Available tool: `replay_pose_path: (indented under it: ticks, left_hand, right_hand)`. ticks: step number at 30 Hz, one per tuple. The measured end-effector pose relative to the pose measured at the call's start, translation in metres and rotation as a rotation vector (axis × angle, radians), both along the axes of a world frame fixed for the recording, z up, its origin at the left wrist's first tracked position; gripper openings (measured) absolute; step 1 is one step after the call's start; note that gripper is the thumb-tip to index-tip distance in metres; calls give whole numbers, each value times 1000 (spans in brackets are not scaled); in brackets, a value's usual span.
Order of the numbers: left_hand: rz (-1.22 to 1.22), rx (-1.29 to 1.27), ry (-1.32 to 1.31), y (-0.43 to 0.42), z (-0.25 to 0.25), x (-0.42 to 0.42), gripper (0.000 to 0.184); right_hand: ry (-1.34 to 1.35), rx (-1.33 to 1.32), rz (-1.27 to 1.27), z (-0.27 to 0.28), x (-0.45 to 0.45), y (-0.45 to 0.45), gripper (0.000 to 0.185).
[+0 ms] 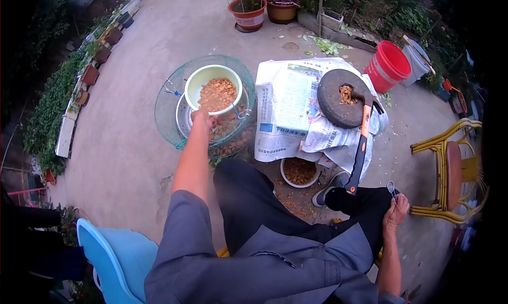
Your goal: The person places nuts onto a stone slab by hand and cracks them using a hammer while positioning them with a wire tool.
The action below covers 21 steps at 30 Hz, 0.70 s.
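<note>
My left hand (203, 117) is closed at the near rim of a pale green bowl (194, 87) that holds brown shelled pieces, probably nut kernels. The fingertips are partly hidden. The bowl sits over a round green mesh basket (165, 116), with a white basin (182, 116) and more brown pieces around it. Resting by my knee, my right hand (396, 213) is closed around a small metal tool with a loop at its end (391, 188). A hammer with an orange and black handle (361, 150) leans against a round dark stone (336, 100), whose hollow holds broken brown pieces.
Newspaper (286, 108) covers the low stand under the stone. Below it stands a white bowl of brown pieces (299, 172), with scattered bits on the ground. A red bucket (388, 68), a bamboo chair (452, 171), a blue tub (119, 256) and potted plants (247, 12) stand around.
</note>
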<state>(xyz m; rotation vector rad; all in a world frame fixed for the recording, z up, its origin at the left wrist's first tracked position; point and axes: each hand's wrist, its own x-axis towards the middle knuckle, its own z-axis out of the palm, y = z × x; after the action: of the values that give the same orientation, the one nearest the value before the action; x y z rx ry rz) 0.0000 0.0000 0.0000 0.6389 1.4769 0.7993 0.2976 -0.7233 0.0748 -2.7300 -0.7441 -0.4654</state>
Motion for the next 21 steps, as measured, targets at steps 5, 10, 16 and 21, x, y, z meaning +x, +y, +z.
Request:
replay_pose_path:
  ticks: [5, 10, 16, 21]
  left_hand:
    - [138, 169, 55, 23, 45, -34, 35]
    - [201, 124, 154, 23, 42, -62, 34]
    - [194, 88, -121, -9, 39, -63, 44]
    - [-196, -47, -178, -36, 48, -44, 33]
  right_hand:
    - [38, 14, -19, -3, -9, 22, 18]
    - [25, -25, -29, 5, -6, 21, 16]
    - [47, 14, -42, 1, -7, 19, 15]
    - [65, 2, -58, -1, -4, 16, 14]
